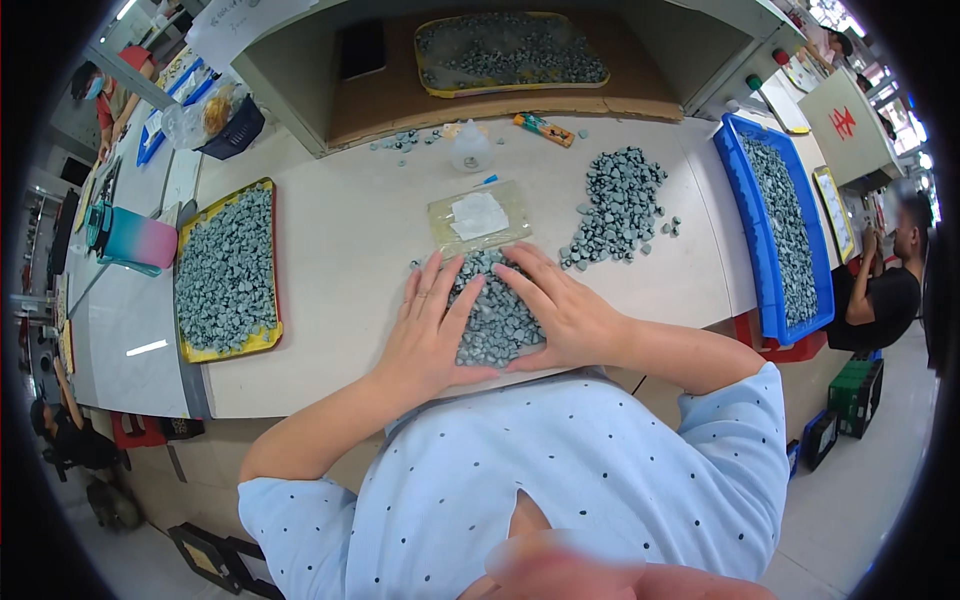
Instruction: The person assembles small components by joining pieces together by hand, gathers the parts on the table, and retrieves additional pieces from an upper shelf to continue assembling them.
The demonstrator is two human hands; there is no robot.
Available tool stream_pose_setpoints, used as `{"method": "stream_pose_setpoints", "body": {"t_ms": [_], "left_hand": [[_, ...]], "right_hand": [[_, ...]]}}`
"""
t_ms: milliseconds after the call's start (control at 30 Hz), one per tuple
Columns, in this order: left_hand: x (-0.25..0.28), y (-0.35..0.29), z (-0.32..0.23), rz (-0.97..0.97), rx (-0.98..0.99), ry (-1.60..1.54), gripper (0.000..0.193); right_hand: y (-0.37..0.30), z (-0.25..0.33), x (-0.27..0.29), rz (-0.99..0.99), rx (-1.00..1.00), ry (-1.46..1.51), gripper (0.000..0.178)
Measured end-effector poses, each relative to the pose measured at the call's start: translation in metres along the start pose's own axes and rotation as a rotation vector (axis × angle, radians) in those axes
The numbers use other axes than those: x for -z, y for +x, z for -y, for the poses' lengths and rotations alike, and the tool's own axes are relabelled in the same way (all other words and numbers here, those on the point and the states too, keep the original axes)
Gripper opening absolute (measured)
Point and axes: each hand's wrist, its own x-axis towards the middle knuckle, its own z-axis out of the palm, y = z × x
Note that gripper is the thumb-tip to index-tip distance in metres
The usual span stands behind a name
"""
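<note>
A heap of small grey-green stone-like pieces [495, 320] lies at the table's near edge, between my two hands. My left hand [425, 325] rests along its left side, fingers stretched out and apart. On the other side my right hand [570, 310] curves around the heap, its fingers also spread. Both hands touch the outer pieces and grip none that I can see. Just beyond the fingertips lies a flat yellowish clear packet [450, 220] with a white paper [480, 215] on it. A looser pile of the same pieces [615, 205] spreads out to the right.
A yellow tray [262, 340] full of pieces stands left, a blue bin [770, 300] right. Another filled tray [510, 88] sits in the shelf [380, 110]. A small white bottle [470, 150], an orange-green tube [543, 129] and a teal-pink tumbler [135, 238] stand about. Other people work nearby.
</note>
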Motion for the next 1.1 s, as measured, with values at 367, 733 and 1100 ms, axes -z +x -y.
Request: {"method": "stream_pose_setpoints", "body": {"t_ms": [367,733,1100], "left_hand": [[0.012,-0.005,0.030,-0.049,0.101,0.077,0.124],[0.028,-0.024,0.040,-0.038,0.039,-0.069,0.126],[0.096,-0.118,0.096,-0.054,0.096,-0.042,0.114]], "right_hand": [[0.034,0.004,-0.002,0.051,0.062,-0.129,0.105],[0.064,0.028,-0.027,0.031,0.174,-0.106,0.100],[0.158,0.097,-0.080,-0.073,0.317,-0.080,0.075]]}}
